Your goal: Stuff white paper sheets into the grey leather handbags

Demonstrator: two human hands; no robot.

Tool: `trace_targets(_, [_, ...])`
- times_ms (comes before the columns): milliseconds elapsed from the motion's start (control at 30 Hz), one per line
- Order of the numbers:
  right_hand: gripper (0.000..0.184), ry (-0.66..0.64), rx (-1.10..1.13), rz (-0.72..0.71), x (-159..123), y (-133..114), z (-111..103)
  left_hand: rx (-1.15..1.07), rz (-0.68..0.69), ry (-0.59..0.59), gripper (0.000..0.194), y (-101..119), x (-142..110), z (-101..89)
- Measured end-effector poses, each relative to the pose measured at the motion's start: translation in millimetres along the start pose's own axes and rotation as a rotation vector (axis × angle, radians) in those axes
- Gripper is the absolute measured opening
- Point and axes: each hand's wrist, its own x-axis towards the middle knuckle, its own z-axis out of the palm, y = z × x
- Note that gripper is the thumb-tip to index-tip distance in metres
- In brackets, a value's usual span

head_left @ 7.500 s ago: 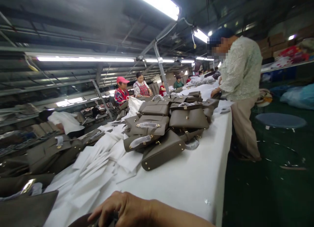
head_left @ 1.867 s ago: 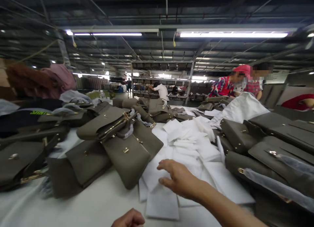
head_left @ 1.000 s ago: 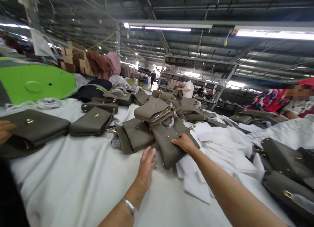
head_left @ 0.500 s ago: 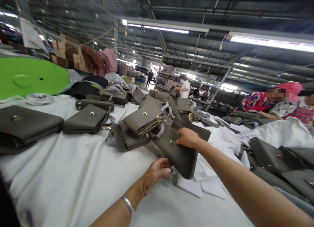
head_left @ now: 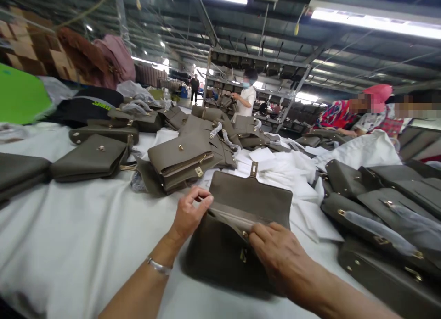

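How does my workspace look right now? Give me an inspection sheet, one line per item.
Surface: white cloth, wrinkled at the left.
Things in hand: a dark handbag, its flap folded back and its mouth partly open.
Clutter: loose white sheets beyond and to the right; more bags heaped ahead and on both sides; a black item with green lettering at the far left.
Hands: right hand grips the front rim; left hand is at the left corner, its grip unclear.
Cables: nothing seen on the cloth; a cord hangs near a ceiling light.
Surroundings: several people beyond, one in a white shirt; racks behind.
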Motion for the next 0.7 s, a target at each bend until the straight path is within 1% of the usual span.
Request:
trace_targets(67, [0.021, 0.077, 0.039, -0.012, -20, -8, 14, 0.007, 0.073, -0.113, 0.014, 18, -8, 5.8])
trace_targets(133, [0.015, 0.076, 0.151, 0.074, -31, -12, 16, 0.127, 0.186, -0.148, 0.011, 35, -14, 6.0])
trace_targets(167, [0.009, 0.029, 0.232, 0.125, -34, -13, 13, 0.233, 0.256, -0.148, 0.007, 41, -16, 4.3])
trace_targets(200, [0.004, -0.044, 0.327, 0.167, -35, -12, 7, 0.354, 0.331, -0.151, 0.005, 46, -17, 1.8])
trace_targets(267, [0.016, -0.188, 0.538, 0.225, -35, -7, -8, 0.577, 0.452, -0.145, 0.003, 52, -19, -3.6])
trace_targets(300, [0.021, -0.219, 0.638, 0.254, -34, -4, -15, 0.644, 0.483, -0.141, 0.006, 54, -19, -5.9])
trace_targets(333, [0.025, -0.214, 0.721, 0.289, -33, -1, -20, 0.683, 0.506, -0.161, 0.009, 55, -20, -7.6])
trace_targets(400, [0.03, -0.142, 0.856, 0.363, -28, 8, -23, 0.674, 0.524, -0.244, 0.02, 56, -20, -9.4])
trace_targets(467, [0.037, -0.082, 1.022, 0.429, -22, 18, -20, 0.601, 0.487, -0.366, 0.038, 58, -21, -10.1])
trace_targets(533, [0.045, -0.077, 1.218, 0.501, -14, 29, -13, 0.522, 0.442, -0.471, 0.051, 61, -21, -10.7])
trace_targets(567, [0.045, -0.072, 1.283, 0.546, -10, 34, -9, 0.491, 0.428, -0.508, 0.051, 62, -21, -11.3])
trace_targets(600, [0.041, -0.055, 1.303, 0.574, -7, 38, -6, 0.462, 0.418, -0.543, 0.046, 62, -21, -12.0])
trace_targets(633, [0.034, -0.038, 1.277, 0.566, -4, 41, -3, 0.43, 0.411, -0.571, 0.039, 63, -20, -13.1])
trace_targets(667, [0.028, -0.027, 1.216, 0.52, -2, 42, -1, 0.407, 0.399, -0.594, 0.03, 63, -20, -14.2])
trace_targets(700, [0.023, -0.037, 1.136, 0.437, 0, 43, -1, 0.394, 0.38, -0.609, 0.023, 63, -20, -15.5])
